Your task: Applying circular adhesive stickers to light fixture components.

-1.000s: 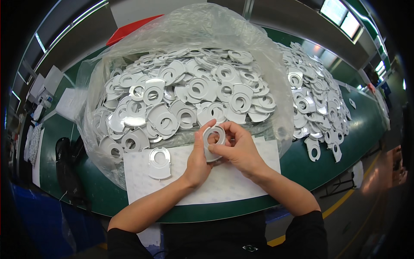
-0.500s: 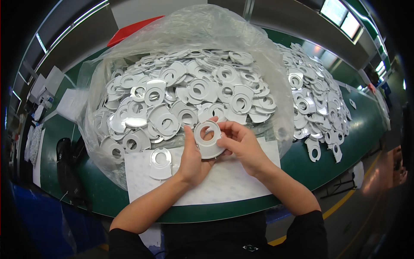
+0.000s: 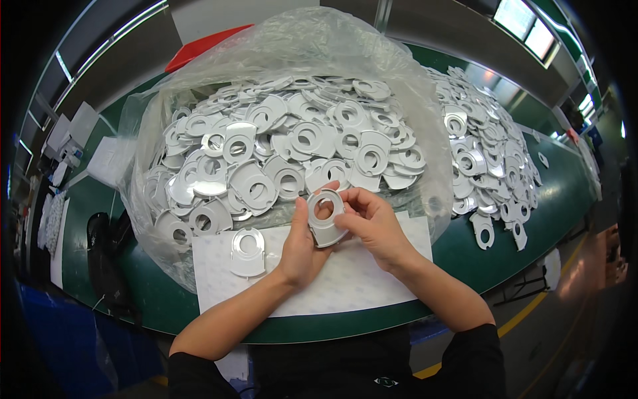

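- A green tabletop [image 3: 86,193] curves across a workroom lit by a bright window [image 3: 531,33], as I watch by head camera from a distance.
- At far left, a black item [image 3: 106,259] lies near the tabletop's edge; I cannot tell what it is.
- Left of centre to centre, a clear plastic bag [image 3: 319,40] gapes around a heap of white parts [image 3: 322,139], each a plate with a round hole.
- Below it, a single part [image 3: 247,266] lies alone on a white sheet [image 3: 219,286].
- At centre, the left hand [image 3: 299,249] cradles the held part [image 3: 325,234] above the sheet, its fingers closed behind the plate and its thumb by the left rim.
- The held part sits between both hands, right of the left palm and touching each; neither hand is nearer. Its long axis runs away from the wearer, ring end outward, solid end toward the body.
- The right hand [image 3: 375,229] pinches the right edge, thumb in front, fingers curled behind with almost no gap.
- Compared with half a second ago, the held part has shifted slightly right and turned more edge-on to my view, and the left thumb has come closer to its rim; the single part lies as it did.
- At right, a second heap [image 3: 492,143] spreads over the tabletop outside the bag.
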`<control>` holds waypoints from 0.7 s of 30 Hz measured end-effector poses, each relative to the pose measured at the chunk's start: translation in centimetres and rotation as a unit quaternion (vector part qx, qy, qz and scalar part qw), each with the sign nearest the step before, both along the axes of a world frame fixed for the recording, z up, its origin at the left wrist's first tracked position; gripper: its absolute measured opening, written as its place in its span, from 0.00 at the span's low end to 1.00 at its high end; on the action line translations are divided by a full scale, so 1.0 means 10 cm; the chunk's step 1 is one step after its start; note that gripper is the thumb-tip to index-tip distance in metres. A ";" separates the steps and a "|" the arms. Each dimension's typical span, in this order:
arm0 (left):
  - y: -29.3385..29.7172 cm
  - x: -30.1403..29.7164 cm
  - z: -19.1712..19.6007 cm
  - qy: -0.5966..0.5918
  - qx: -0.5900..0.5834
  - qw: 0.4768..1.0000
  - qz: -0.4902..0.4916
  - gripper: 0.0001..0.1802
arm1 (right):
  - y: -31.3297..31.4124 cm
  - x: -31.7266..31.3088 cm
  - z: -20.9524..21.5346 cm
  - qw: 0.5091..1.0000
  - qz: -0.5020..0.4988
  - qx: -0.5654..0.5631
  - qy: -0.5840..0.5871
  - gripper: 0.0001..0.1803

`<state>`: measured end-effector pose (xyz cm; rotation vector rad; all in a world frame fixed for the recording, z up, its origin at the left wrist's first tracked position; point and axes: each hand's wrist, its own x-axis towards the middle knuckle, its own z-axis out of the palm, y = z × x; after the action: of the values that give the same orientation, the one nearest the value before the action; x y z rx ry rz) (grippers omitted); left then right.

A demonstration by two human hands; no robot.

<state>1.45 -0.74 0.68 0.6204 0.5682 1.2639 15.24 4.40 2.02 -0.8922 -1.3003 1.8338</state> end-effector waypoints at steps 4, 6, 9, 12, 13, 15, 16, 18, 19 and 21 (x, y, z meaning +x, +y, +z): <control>0.00 -0.08 0.09 -0.015 -0.017 1.000 0.001 0.35 | 0.08 0.04 0.07 0.998 -0.007 0.033 -0.048 0.10; 0.02 -0.28 0.25 0.150 -0.021 0.988 -0.004 0.34 | 0.19 0.15 0.08 0.983 -0.012 0.151 -0.102 0.09; -0.01 -0.69 0.63 0.423 0.088 0.901 0.045 0.27 | 0.42 0.51 0.36 0.986 -0.105 0.095 -0.083 0.10; -0.14 -0.90 1.00 0.655 0.115 0.738 0.118 0.20 | 0.79 1.11 0.42 0.948 -0.234 0.037 0.212 0.11; -0.23 -0.91 1.06 0.658 0.108 0.735 0.124 0.20 | 0.95 1.36 0.38 0.928 -0.252 0.058 0.268 0.12; -0.41 -0.88 1.08 0.847 0.058 0.520 0.093 0.22 | 1.03 1.48 0.37 0.903 -0.273 0.078 0.322 0.13; -0.49 -0.88 0.92 0.870 0.068 0.477 0.104 0.26 | 0.99 1.42 0.40 0.890 -0.338 0.079 0.297 0.15; -0.61 -0.78 0.70 0.887 0.055 0.449 0.093 0.27 | 0.95 1.43 0.31 0.875 -0.414 0.194 0.161 0.17; -0.66 -0.74 0.63 0.905 0.037 0.416 0.082 0.28 | 0.86 1.27 0.39 0.876 -0.413 0.192 0.161 0.17; -0.75 -0.70 0.53 0.903 0.025 0.423 0.067 0.31 | 0.61 0.79 0.54 0.873 -0.359 0.327 -0.038 0.15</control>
<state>-5.58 -8.23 6.02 1.9676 2.3701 0.1336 23.17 10.52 7.44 -0.8912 -1.2702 0.7124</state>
